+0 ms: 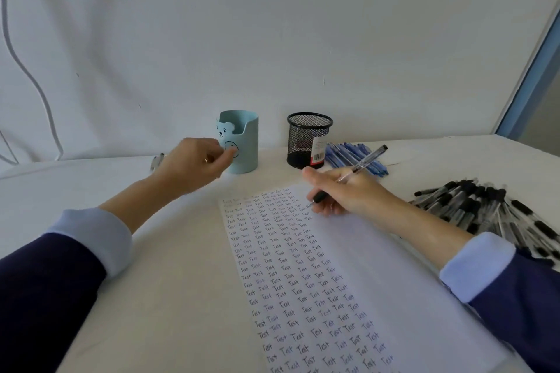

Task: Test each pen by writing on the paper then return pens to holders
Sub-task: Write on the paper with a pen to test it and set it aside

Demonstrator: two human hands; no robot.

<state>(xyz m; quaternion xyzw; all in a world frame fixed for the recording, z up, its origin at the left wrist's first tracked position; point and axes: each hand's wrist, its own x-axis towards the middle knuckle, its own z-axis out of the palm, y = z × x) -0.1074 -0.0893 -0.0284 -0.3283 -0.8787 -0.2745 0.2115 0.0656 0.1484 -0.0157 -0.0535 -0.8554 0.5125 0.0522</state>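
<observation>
Right now your right hand point(351, 194) rests its heel on the sheet of paper point(363, 251) and grips a clear-barrelled black pen point(366, 159). Thumb and fingers are curled round the dark grip section near the tip. The pen slants up and away to the right, its capped end above the knuckles, and its point touches the paper at the right end of an upper row of handwritten "Test" words. Your right forearm lies across the blank right side of the sheet, in a navy sleeve point(521, 306) with a pale blue cuff.

Your left hand point(191, 163) is stretched forward, well apart from the paper and raised off the white table point(151, 297). Its wrist is bent and its fingers are curled in, one fingertip just at the front of the pale blue bear pen holder point(245, 142). You cannot tell whether those fingers pinch anything.

The black mesh pen holder point(307, 139) stands upright to the right of the blue one, a little apart from it. A heap of blue pens point(339, 154) lies just beside the mesh holder on its right. A larger heap of black pens point(485, 206) lies near the table's right edge, beside your right forearm. One more pen point(157, 160) shows partly behind your left hand.
</observation>
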